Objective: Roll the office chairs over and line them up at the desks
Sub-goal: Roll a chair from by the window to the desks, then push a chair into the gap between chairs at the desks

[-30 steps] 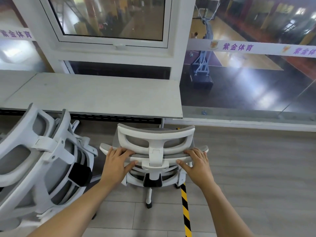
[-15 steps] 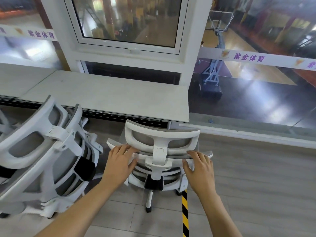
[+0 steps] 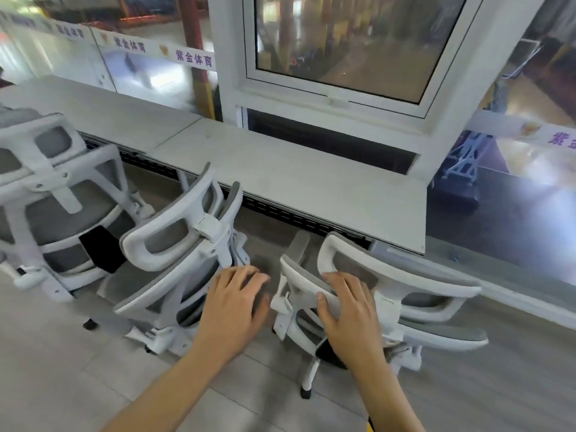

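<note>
Both hands were on the back of one chair a moment ago; now the view has swung left and the left hand (image 3: 233,302) has come off it. Three chairs show now, not two.

From the left: the far chair (image 3: 53,213) sits close to the long desk (image 3: 311,182). The middle chair (image 3: 174,260) is next, turned at a slant. The left hand hangs in the gap between the middle chair and the near chair (image 3: 389,294). Its fingers are spread and loose and hold nothing. The right hand (image 3: 349,310) rests on the top bar of the near chair's back, fingers laid over it and thumb on the near side.

This chair looks nearly parked at the desk end. It is turned a bit, so I think the next move is a small twist to make it face the desk like the others.

The chairs have hard white plastic frames with curvy holes, and grey net cloth in the backs. The desk top is flat, pale grey and dull. The floor (image 3: 78,385) is smooth grey planks, good for rolling.
</note>
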The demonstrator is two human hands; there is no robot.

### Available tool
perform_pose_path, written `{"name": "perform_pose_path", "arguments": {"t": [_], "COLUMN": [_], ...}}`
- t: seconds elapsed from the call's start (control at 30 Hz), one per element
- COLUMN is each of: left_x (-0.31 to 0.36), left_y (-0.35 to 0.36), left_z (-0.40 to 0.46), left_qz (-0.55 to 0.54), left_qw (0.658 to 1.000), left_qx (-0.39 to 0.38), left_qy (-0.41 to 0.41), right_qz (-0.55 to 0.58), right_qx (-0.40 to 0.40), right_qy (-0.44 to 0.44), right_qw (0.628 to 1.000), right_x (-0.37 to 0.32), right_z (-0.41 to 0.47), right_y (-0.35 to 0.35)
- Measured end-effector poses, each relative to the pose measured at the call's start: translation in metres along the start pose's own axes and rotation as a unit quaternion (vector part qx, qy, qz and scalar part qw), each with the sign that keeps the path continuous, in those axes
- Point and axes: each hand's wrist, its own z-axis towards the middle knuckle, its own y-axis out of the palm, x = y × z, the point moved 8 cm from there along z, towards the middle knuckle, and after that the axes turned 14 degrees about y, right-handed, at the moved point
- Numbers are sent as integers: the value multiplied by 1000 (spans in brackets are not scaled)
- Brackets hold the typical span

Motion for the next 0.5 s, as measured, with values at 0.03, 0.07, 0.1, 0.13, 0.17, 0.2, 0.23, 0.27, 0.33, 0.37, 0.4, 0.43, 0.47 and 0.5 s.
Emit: {"name": "perform_pose_path", "arguments": {"t": [0.03, 0.07, 0.1, 0.13, 0.17, 0.2, 0.23, 0.27, 0.33, 0.37, 0.4, 0.43, 0.47, 0.5], "left_x": [-16, -32, -47, -63, -78, -92, -107, -120, -145, -156, -167, -175, -183, -189], "left_y": [-5, -10, -15, -19, -23, -26, -28, -30, -29, -26, -21, -16, -9, -2], "left_z": [-6, -13, -19, -26, -33, -40, -47, -55, -68, -74, -79, -82, -86, -88], "left_qz": [4, 7, 10, 13, 16, 20, 25, 31, 35, 32, 29, 27, 24, 21], "left_qw": [1000, 999, 999, 998, 998, 997, 996, 995, 992, 990, 988, 986, 984, 983], "left_qx": [-3, -4, -2, 1, 4, 5, 3, 0, -7, -17, -30, -43, -57, -70], "left_qy": [-15, -31, -45, -57, -67, -77, -86, -95, -120, -135, -148, -157, -165, -171], "right_qz": [1, 3, 6, 11, 14, 17, 16, 14, 6, 2, -3, -7, -13, -22], "right_qx": [-10, -20, -30, -38, -45, -52, -58, -67, -89, -101, -113, -125, -138, -148], "right_qy": [-9, -20, -30, -38, -47, -55, -63, -69, -80, -86, -92, -96, -101, -106], "right_qw": [1000, 1000, 999, 998, 998, 997, 996, 995, 993, 991, 989, 987, 985, 983], "right_x": [-13, -26, -38, -50, -62, -73, -84, -94, -112, -119, -126, -131, -135, -139], "right_z": [5, 10, 14, 19, 23, 28, 32, 37, 47, 52, 59, 68, 78, 89], "right_y": [12, 25, 38, 52, 65, 78, 91, 104, 129, 141, 153, 164, 176, 188]}}
